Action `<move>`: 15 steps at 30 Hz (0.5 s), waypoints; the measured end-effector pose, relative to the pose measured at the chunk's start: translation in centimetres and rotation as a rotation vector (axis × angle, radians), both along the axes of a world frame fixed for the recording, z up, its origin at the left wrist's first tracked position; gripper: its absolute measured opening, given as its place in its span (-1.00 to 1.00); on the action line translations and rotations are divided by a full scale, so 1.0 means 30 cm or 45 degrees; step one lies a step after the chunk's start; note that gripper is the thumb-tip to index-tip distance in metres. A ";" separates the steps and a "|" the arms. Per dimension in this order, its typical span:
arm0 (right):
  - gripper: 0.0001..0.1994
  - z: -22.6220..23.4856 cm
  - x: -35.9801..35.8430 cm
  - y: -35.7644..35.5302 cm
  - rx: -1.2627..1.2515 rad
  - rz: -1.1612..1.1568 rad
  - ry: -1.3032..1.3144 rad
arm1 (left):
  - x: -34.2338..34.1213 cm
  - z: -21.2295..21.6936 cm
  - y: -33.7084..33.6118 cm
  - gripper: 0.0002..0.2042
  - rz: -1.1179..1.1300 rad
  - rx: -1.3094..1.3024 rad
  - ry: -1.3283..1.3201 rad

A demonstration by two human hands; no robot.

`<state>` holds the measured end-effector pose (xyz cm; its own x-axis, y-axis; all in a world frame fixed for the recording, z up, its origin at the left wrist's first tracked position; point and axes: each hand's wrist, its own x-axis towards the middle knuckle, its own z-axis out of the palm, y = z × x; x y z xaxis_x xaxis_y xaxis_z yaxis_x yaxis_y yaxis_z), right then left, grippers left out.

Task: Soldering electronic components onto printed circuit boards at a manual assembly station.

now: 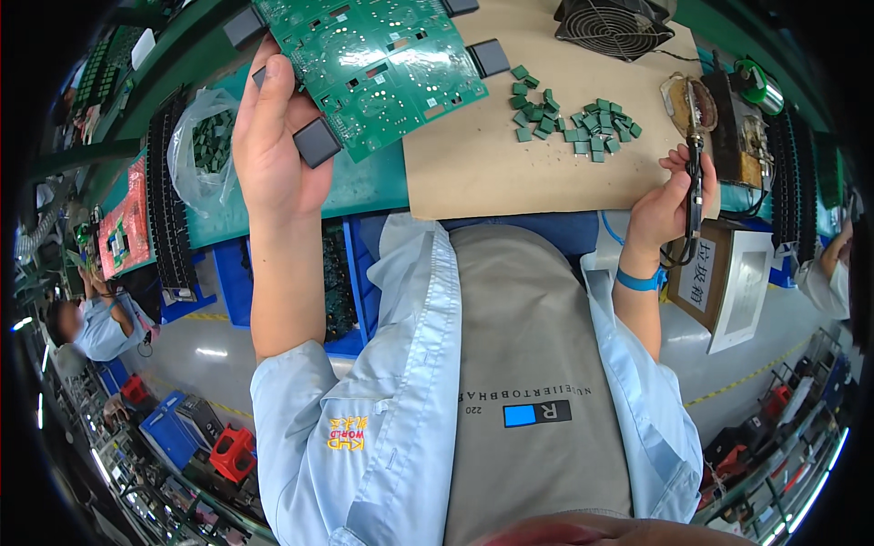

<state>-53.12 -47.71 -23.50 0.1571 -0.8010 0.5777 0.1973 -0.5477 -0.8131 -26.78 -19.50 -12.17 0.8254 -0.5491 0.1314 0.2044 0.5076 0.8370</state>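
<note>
My left hand point(280, 159) grips a green circuit board point(387, 68) by its left edge and holds it raised and tilted over the bench. Black blocks point(317, 142) stick out at the board's corners. In my right hand point(663, 209) is a soldering iron point(695, 187), its cable hanging below the fist. The iron points away from me, and its front end lies over a round, brownish cleaning pad point(677, 102). Between the board and the iron, several small green block-shaped components point(596, 127) lie scattered on the brown sheet point(510, 182).
A black fan with a round grille point(614, 29) stands at the back. A solder spool point(760, 86) sits far right, above a cardboard box point(699, 278). At left, a clear bag point(205, 155) holds more green parts. Blue bins point(364, 282) hang below the bench edge. Other people work at both sides.
</note>
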 end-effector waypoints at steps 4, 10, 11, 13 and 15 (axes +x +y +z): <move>-0.65 0.051 -0.012 0.038 0.003 0.190 -0.029 | -0.008 -0.018 -0.020 -0.61 -0.031 -0.006 0.023; -0.60 0.109 -0.013 0.144 0.044 0.557 -0.009 | -0.031 -0.026 -0.062 -0.62 -0.026 -0.001 0.026; -0.59 0.125 -0.005 0.156 -0.027 0.620 0.066 | -0.036 -0.025 -0.069 -0.61 -0.012 -0.003 0.028; -0.60 0.142 0.005 0.175 -0.076 0.674 0.072 | -0.054 -0.022 -0.100 -0.61 0.025 -0.017 0.026; -0.61 0.162 0.022 0.190 -0.172 0.782 0.078 | -0.067 -0.009 -0.146 -0.61 0.097 -0.042 0.016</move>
<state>-52.45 -42.01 -18.65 0.6011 -0.4747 0.6429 0.4634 -0.4483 -0.7644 -28.79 -23.87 -12.45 0.8663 -0.4802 0.1375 0.1747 0.5492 0.8172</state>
